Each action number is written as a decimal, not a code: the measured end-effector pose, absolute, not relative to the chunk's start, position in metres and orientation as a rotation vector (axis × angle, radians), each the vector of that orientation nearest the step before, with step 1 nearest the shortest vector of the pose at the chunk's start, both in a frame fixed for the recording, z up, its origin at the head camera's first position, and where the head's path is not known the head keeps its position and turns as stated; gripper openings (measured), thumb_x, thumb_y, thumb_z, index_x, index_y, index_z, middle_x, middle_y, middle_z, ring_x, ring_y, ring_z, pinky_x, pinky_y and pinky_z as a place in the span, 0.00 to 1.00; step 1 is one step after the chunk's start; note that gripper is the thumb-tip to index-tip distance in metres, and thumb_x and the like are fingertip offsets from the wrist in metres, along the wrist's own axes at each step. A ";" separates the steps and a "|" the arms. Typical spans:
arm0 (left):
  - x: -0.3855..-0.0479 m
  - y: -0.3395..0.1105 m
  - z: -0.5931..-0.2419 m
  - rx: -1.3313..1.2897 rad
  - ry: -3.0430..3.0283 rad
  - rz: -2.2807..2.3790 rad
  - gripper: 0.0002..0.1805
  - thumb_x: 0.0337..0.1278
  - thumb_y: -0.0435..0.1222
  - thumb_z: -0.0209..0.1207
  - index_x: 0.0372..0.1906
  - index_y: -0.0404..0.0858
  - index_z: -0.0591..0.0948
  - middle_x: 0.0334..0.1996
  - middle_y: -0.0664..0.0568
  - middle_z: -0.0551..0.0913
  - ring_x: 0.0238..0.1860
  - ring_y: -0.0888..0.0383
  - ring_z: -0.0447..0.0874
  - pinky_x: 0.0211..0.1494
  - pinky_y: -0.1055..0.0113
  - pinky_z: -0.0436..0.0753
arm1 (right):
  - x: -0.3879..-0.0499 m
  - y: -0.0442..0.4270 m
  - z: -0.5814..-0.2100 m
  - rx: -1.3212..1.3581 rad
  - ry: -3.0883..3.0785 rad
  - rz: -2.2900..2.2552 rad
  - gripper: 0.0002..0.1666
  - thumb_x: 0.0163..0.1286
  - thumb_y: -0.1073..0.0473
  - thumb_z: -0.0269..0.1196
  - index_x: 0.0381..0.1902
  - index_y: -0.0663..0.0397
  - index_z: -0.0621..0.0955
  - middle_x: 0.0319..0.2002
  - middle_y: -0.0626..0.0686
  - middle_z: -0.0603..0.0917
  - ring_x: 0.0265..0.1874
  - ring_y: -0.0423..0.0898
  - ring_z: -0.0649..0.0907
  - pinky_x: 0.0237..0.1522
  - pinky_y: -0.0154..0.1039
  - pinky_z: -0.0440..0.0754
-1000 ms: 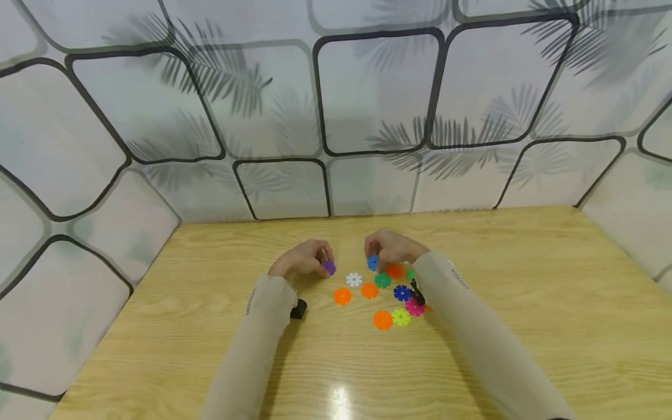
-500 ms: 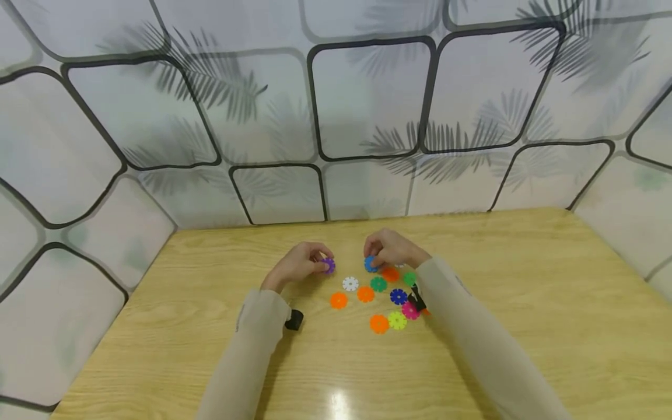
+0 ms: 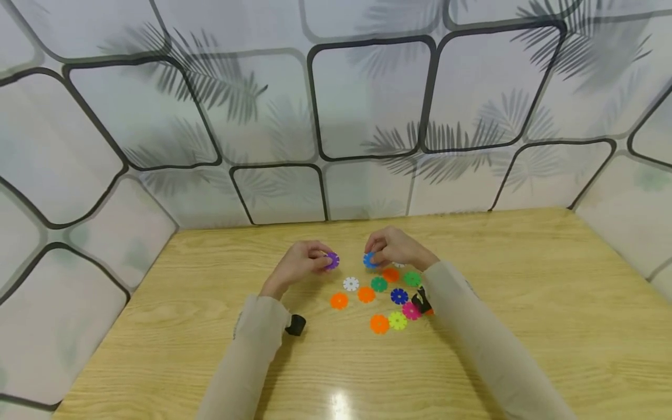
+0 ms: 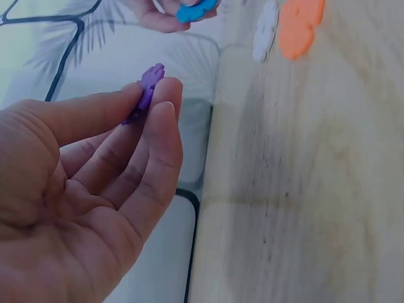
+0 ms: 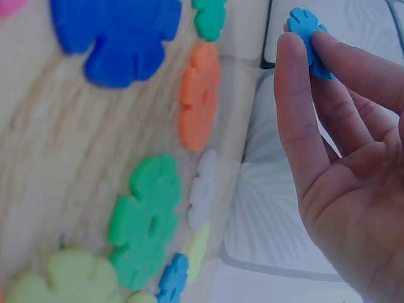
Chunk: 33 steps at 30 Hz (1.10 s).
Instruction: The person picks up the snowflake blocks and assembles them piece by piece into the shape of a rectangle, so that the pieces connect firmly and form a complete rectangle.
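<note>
In the head view a purple notched disc (image 3: 332, 260) is pinched between the thumb and fingers of the left hand (image 3: 300, 263). The right hand (image 3: 400, 247) pinches a light blue disc (image 3: 370, 260), a short gap to the right of the purple one. Both discs are tilted and held apart. The left wrist view shows the purple disc (image 4: 149, 88) at the fingertips of the left hand (image 4: 95, 183). In the right wrist view, the blue disc (image 5: 309, 44) sits between thumb and fingers of the right hand (image 5: 353, 145).
On the wooden table (image 3: 210, 268) nearer the person lie several flat discs, among them white (image 3: 350, 284), orange (image 3: 339, 301), dark blue (image 3: 399, 296), pink (image 3: 411, 311) and yellow (image 3: 397, 320). A patterned covering (image 3: 367, 186) stands behind the table.
The head view has tilted slightly since a second ago. Both hands keep their discs, which have turned more face-on; the purple disc has moved a little up and right.
</note>
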<state>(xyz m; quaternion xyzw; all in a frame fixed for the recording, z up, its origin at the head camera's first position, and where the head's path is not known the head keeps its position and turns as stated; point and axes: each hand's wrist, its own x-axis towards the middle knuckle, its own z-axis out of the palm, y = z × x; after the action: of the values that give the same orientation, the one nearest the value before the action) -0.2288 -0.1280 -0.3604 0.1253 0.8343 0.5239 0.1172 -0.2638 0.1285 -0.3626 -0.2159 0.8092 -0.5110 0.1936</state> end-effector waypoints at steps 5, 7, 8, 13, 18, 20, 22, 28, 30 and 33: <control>-0.223 -0.123 -0.364 0.364 2.367 1.577 0.10 0.70 0.24 0.57 0.50 0.21 0.81 0.40 0.35 0.87 0.37 0.47 0.89 0.44 0.57 0.87 | -0.259 0.130 -0.363 -0.641 2.244 -1.461 0.04 0.68 0.77 0.62 0.39 0.72 0.82 0.36 0.62 0.88 0.36 0.55 0.88 0.40 0.47 0.87; -0.222 -0.121 -0.365 0.367 2.353 1.590 0.10 0.70 0.23 0.56 0.50 0.20 0.80 0.40 0.35 0.87 0.36 0.46 0.89 0.44 0.56 0.87 | -0.257 0.131 -0.362 -0.653 2.234 -1.477 0.03 0.68 0.76 0.62 0.39 0.72 0.82 0.36 0.61 0.88 0.37 0.58 0.88 0.41 0.48 0.87; -0.221 -0.120 -0.365 0.364 2.347 1.601 0.10 0.70 0.23 0.56 0.50 0.20 0.80 0.39 0.34 0.87 0.35 0.45 0.89 0.43 0.55 0.87 | -0.256 0.131 -0.361 -0.665 2.229 -1.487 0.03 0.68 0.76 0.62 0.39 0.72 0.82 0.36 0.62 0.88 0.37 0.60 0.88 0.41 0.49 0.87; -0.219 -0.118 -0.361 0.366 2.327 1.644 0.09 0.71 0.24 0.55 0.49 0.22 0.79 0.35 0.34 0.87 0.33 0.45 0.89 0.40 0.55 0.88 | -0.251 0.131 -0.354 -0.710 2.222 -1.514 0.04 0.69 0.77 0.61 0.39 0.73 0.82 0.36 0.64 0.88 0.39 0.65 0.87 0.41 0.50 0.87; -0.215 -0.115 -0.358 0.413 2.299 1.645 0.07 0.73 0.25 0.53 0.48 0.23 0.77 0.33 0.34 0.88 0.31 0.47 0.90 0.39 0.55 0.88 | -0.244 0.129 -0.353 -0.762 2.216 -1.508 0.05 0.70 0.78 0.58 0.40 0.75 0.81 0.37 0.64 0.87 0.39 0.66 0.87 0.41 0.51 0.87; -0.212 -0.115 -0.357 0.430 2.286 1.643 0.07 0.73 0.25 0.53 0.47 0.24 0.77 0.32 0.36 0.88 0.30 0.49 0.89 0.40 0.55 0.88 | -0.240 0.126 -0.353 -0.788 2.215 -1.502 0.06 0.71 0.78 0.57 0.41 0.76 0.81 0.37 0.64 0.87 0.39 0.65 0.87 0.41 0.51 0.87; -0.210 -0.115 -0.357 0.439 2.273 1.644 0.06 0.73 0.26 0.53 0.47 0.25 0.77 0.32 0.38 0.88 0.29 0.52 0.89 0.40 0.54 0.87 | -0.237 0.124 -0.353 -0.807 2.212 -1.507 0.06 0.71 0.78 0.57 0.41 0.77 0.81 0.38 0.65 0.87 0.38 0.66 0.87 0.41 0.52 0.87; -0.206 -0.116 -0.352 0.462 2.247 1.642 0.11 0.73 0.27 0.53 0.51 0.23 0.78 0.33 0.39 0.89 0.29 0.55 0.88 0.43 0.51 0.87 | -0.230 0.120 -0.350 -0.816 2.238 -1.517 0.07 0.70 0.78 0.56 0.42 0.75 0.81 0.38 0.63 0.87 0.38 0.65 0.87 0.41 0.51 0.87; -0.205 -0.116 -0.350 0.475 2.240 1.642 0.12 0.74 0.28 0.54 0.52 0.22 0.79 0.33 0.38 0.89 0.30 0.52 0.89 0.44 0.50 0.86 | -0.229 0.120 -0.350 -0.821 2.250 -1.517 0.07 0.70 0.78 0.57 0.42 0.75 0.82 0.38 0.63 0.87 0.37 0.64 0.87 0.41 0.52 0.87; -0.203 -0.114 -0.350 0.490 2.229 1.652 0.13 0.74 0.29 0.54 0.52 0.22 0.79 0.32 0.39 0.89 0.31 0.49 0.89 0.44 0.48 0.86 | -0.228 0.120 -0.350 -0.838 2.262 -1.525 0.07 0.70 0.78 0.57 0.41 0.74 0.82 0.38 0.63 0.87 0.37 0.65 0.87 0.41 0.52 0.87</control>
<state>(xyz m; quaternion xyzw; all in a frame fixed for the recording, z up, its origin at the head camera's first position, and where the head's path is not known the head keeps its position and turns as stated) -0.2027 -0.1141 -0.3504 0.1715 0.7808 0.5786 0.1615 -0.2279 0.1201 -0.3503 -0.2906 0.7845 -0.5287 0.1433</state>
